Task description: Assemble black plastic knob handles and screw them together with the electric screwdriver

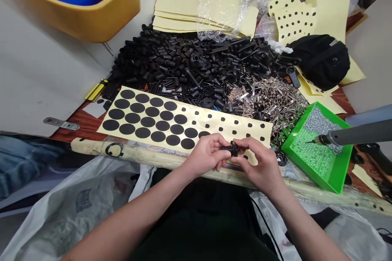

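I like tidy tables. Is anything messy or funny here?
Yes. The black parts and metal bits lie in loose heaps that spill into each other. The left hand and right hand pinch one small part.

Assembly workbench: heaped black plastic parts, metal clips.

No text, number or brand can be read anywhere. The nearest thing to print is a blurred grey-blue patch on the white plastic bag, below and left of the dotted sticker sheet — its letters cannot be made out. Up and to the right of that sheet, the black pouch carries a small pale tag, too small to read. The small black part at the sheet's near edge is too small to tell any marking.
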A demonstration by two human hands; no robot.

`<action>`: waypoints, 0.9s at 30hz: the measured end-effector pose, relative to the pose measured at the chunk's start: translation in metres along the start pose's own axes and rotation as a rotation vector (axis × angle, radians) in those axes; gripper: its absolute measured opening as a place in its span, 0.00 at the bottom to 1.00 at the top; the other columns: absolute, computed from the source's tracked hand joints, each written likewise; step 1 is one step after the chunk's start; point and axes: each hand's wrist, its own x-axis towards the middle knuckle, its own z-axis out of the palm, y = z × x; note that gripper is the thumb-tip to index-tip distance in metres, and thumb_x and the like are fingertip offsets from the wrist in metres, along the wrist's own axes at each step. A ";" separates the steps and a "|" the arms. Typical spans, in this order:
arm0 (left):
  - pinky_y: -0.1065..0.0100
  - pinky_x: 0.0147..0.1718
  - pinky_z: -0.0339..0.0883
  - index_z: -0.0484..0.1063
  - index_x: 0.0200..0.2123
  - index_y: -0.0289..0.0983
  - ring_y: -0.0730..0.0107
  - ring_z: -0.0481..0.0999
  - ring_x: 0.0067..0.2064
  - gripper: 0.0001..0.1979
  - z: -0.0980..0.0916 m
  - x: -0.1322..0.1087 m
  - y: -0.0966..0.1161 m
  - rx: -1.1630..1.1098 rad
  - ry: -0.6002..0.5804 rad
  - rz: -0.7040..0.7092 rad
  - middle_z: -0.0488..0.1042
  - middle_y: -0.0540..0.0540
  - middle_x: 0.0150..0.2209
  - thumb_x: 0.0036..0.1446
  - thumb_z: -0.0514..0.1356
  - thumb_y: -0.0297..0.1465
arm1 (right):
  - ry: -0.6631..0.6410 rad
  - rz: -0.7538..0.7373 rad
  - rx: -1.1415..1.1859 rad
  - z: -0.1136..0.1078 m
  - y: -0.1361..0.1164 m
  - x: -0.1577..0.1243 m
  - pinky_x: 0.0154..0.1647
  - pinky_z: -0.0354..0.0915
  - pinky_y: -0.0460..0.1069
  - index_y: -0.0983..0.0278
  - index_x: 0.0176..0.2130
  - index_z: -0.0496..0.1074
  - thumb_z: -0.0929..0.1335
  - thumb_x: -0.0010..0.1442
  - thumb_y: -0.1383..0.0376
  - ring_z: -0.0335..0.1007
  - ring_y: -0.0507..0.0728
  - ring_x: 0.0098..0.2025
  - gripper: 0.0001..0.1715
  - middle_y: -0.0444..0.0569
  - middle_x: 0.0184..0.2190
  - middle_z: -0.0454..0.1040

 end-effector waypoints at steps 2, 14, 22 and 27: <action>0.77 0.15 0.59 0.66 0.31 0.34 0.79 0.65 0.14 0.08 -0.003 0.000 0.000 -0.024 -0.028 0.003 0.70 0.53 0.16 0.47 0.62 0.28 | -0.039 -0.046 -0.028 -0.003 0.000 0.002 0.34 0.70 0.51 0.61 0.42 0.72 0.71 0.56 0.64 0.71 0.56 0.31 0.12 0.48 0.31 0.74; 0.77 0.17 0.61 0.65 0.30 0.35 0.80 0.67 0.18 0.07 0.003 -0.002 -0.006 0.001 0.042 0.077 0.67 0.55 0.20 0.47 0.62 0.27 | -0.098 0.493 0.323 -0.002 -0.005 0.012 0.28 0.71 0.49 0.65 0.32 0.73 0.77 0.41 0.52 0.71 0.54 0.26 0.23 0.48 0.24 0.75; 0.75 0.17 0.63 0.64 0.31 0.35 0.78 0.67 0.19 0.08 0.005 0.001 -0.005 -0.032 0.019 0.040 0.68 0.54 0.21 0.48 0.61 0.27 | -0.138 0.579 0.439 -0.013 -0.012 0.010 0.34 0.74 0.51 0.65 0.38 0.73 0.78 0.39 0.57 0.75 0.56 0.30 0.27 0.49 0.28 0.78; 0.75 0.20 0.63 0.65 0.31 0.35 0.78 0.67 0.21 0.08 0.006 0.000 -0.007 0.020 0.045 0.055 0.67 0.54 0.21 0.47 0.62 0.26 | -0.115 0.409 0.239 -0.021 -0.006 0.012 0.35 0.74 0.52 0.64 0.42 0.75 0.75 0.46 0.61 0.76 0.57 0.33 0.22 0.51 0.34 0.80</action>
